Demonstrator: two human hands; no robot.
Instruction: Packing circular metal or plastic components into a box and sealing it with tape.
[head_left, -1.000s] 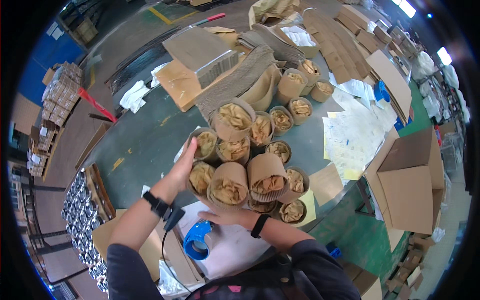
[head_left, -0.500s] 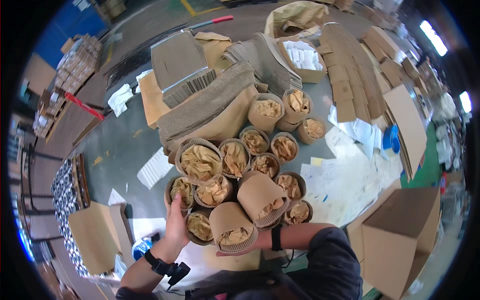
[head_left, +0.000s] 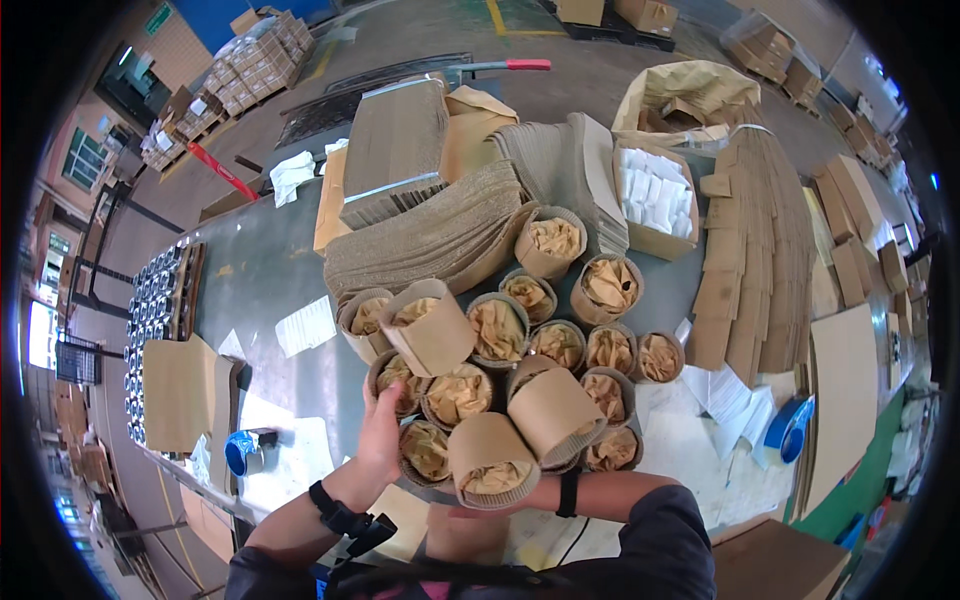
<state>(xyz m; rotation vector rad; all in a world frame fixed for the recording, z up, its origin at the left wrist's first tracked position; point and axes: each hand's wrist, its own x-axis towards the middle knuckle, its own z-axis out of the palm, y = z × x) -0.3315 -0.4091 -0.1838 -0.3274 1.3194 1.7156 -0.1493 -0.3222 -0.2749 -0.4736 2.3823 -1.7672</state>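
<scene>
Cardboard cylinders stuffed with crumpled brown paper crowd together in front of me, several wrapped in corrugated card. My left hand [head_left: 380, 432] presses the cluster's left side, its thumb up against a paper-filled cylinder [head_left: 402, 388] and its other fingers mostly hidden. Across the near side lies my right forearm, with my right hand [head_left: 495, 509] under the front cylinder [head_left: 490, 450], largely out of sight. Two cylinders lie tilted on top: one at the right [head_left: 555, 412] and another at the upper left [head_left: 428, 325]. Farther back, a cylinder [head_left: 551, 240] stands against stacked corrugated sheets.
Corrugated sheets [head_left: 430, 235] and a strapped cardboard stack [head_left: 397, 140] lie behind. A box of white packets [head_left: 655, 195] stands beside layered cardboard strips [head_left: 750, 250]. Blue tape rolls [head_left: 790, 430] sit at right and left [head_left: 243, 455]. Papers [head_left: 306, 327] lie on the green table [head_left: 265, 270].
The view has shifted, showing more of the floor beyond. The upper-left cylinder has tipped onto its side and some cylinders sit differently. Both hands stay at the cluster.
</scene>
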